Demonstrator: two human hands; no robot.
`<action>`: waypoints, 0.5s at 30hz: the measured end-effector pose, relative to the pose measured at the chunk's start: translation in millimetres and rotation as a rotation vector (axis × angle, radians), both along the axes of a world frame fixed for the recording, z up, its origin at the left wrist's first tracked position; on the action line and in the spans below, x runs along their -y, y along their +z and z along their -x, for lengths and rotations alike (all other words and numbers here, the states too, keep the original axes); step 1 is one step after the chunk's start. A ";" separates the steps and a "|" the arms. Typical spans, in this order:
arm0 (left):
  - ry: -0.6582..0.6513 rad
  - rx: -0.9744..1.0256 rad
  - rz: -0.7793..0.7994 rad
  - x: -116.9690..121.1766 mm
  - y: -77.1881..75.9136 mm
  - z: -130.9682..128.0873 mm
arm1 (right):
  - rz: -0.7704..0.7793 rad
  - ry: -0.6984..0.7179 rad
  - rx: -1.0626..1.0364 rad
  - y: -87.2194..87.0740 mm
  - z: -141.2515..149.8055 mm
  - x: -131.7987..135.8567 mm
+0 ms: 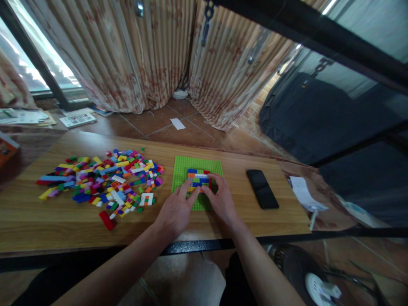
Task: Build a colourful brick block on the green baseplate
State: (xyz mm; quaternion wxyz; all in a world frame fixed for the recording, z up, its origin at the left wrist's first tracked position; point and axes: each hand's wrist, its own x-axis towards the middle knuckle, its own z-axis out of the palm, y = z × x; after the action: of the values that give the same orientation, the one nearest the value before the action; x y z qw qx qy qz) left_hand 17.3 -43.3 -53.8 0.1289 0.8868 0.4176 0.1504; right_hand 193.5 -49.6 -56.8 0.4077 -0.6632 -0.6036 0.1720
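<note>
A green baseplate [208, 165] lies on the wooden table [63, 221] in front of me. On it sits a flat patch of coloured bricks [197, 176] in blue, white, red, green and orange rows. My left hand [177, 210] rests on the plate's near left edge, its fingertips touching the brick patch. My right hand [219, 199] rests on the plate's near right side, fingers curled against the patch's near edge. The two hands' fingertips nearly meet at a brick there; I cannot make out whether they pinch it.
A wide pile of loose coloured bricks [105, 180] spreads over the table's left half; a red brick [106, 220] lies apart near the front. A black phone [262, 188] lies right of the plate. Papers [304, 193] sit at the table's right end. Curtains [127, 55] hang behind.
</note>
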 end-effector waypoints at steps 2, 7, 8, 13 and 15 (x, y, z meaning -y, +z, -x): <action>0.000 0.001 -0.020 1.0 -0.2 -0.4 | -0.005 0.013 0.010 -0.7 0.6 0.9; -0.001 -0.012 -0.031 3.4 3.6 -2.1 | 0.003 0.026 0.026 -1.9 1.8 1.7; 0.002 -0.022 -0.027 3.6 4.7 -2.8 | 0.008 0.028 0.028 -2.1 1.8 1.6; 0.007 -0.094 -0.052 3.5 5.8 -5.9 | 0.016 0.036 0.032 -2.9 1.8 1.5; 0.013 -0.088 -0.065 3.2 3.2 -5.6 | 0.008 0.034 0.030 -3.4 1.9 2.0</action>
State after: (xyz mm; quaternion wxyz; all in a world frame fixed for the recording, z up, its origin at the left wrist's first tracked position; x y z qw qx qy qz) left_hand 22.9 -46.5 -50.6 0.0809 0.8936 0.4233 0.1256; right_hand 191.6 -51.6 -60.2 0.3930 -0.6571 -0.6201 0.1711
